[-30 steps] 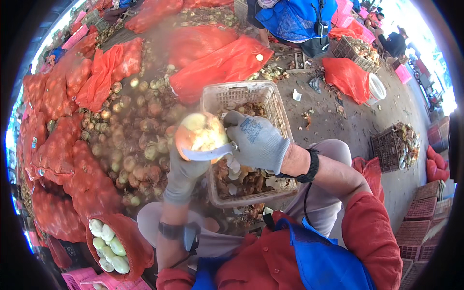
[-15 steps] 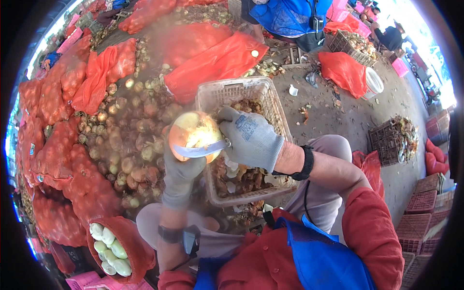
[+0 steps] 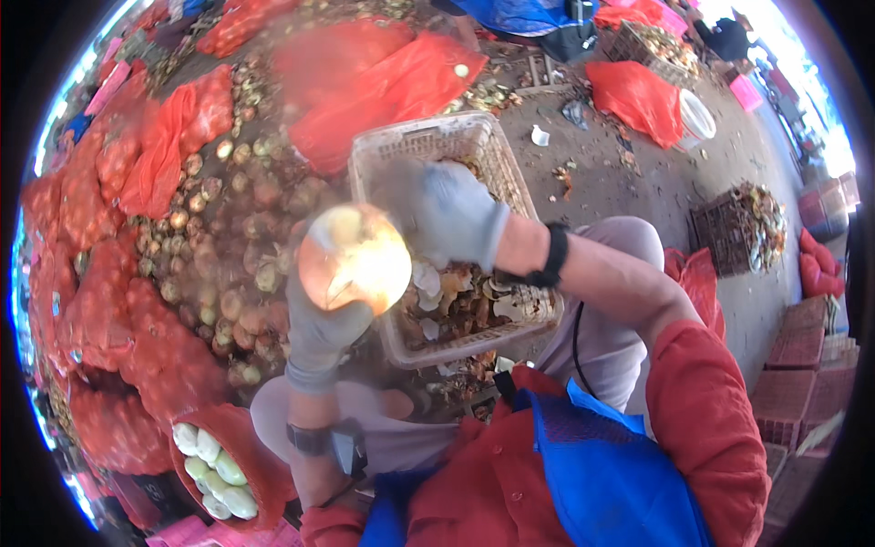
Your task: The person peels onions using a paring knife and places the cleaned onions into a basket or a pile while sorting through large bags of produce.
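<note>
A large, glossy, partly peeled onion [image 3: 354, 260] sits in my left hand [image 3: 324, 333], whose gloved fingers wrap its underside. Bright light glares on its upper side. My right hand [image 3: 451, 211], in a grey glove, is curled just right of the onion, apart from it, above a plastic basket [image 3: 510, 150]. Motion smears its fingertips, and the knife it gripped a moment earlier does not show its blade now. Onion skins and pale scraps [image 3: 456, 296] lie inside the basket.
Loose onions [image 3: 241, 237] cover the floor on the left, beside full red mesh sacks [image 3: 164, 337]. Near my left knee stands a red sack of peeled onions [image 3: 239, 424]. To the right are a crate of skins [image 3: 738, 228] and a white bucket [image 3: 697, 118]; another person [image 3: 529, 18] is ahead.
The knife blade lay across the onion; now it is out of sight. My right hand has drawn slightly up and off the onion, which is tipped differently. The whole view has shifted a little.
</note>
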`<state>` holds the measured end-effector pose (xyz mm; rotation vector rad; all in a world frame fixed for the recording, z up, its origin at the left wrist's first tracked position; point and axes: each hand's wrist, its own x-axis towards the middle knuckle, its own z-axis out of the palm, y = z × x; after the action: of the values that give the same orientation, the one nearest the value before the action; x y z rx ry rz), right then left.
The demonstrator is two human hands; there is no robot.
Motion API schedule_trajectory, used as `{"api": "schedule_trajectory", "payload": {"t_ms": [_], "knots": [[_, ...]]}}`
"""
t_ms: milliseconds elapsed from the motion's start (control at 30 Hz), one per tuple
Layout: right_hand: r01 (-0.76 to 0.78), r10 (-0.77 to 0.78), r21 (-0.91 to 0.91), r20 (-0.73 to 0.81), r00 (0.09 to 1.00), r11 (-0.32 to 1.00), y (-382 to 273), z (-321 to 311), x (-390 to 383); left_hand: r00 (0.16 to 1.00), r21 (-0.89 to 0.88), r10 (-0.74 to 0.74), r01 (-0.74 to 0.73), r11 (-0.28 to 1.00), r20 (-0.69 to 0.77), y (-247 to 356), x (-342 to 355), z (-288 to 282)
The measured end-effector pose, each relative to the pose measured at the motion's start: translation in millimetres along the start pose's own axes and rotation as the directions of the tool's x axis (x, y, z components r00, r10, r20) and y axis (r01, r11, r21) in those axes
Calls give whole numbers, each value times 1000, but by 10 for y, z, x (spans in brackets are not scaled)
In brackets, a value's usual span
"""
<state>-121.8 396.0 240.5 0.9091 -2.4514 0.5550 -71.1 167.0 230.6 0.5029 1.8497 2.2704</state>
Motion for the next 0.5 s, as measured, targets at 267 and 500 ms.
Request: {"api": "schedule_trajectory", "payload": {"t_ms": [267, 500], "knots": [[-381, 366, -32, 361, 858, 924, 286, 81, -173, 998, -118, 61, -61, 991, 0, 63, 15, 59], [-730, 418, 571, 598, 684, 376, -366, -379, -82, 975, -241, 173, -203, 949, -139, 79, 48, -20]]}}
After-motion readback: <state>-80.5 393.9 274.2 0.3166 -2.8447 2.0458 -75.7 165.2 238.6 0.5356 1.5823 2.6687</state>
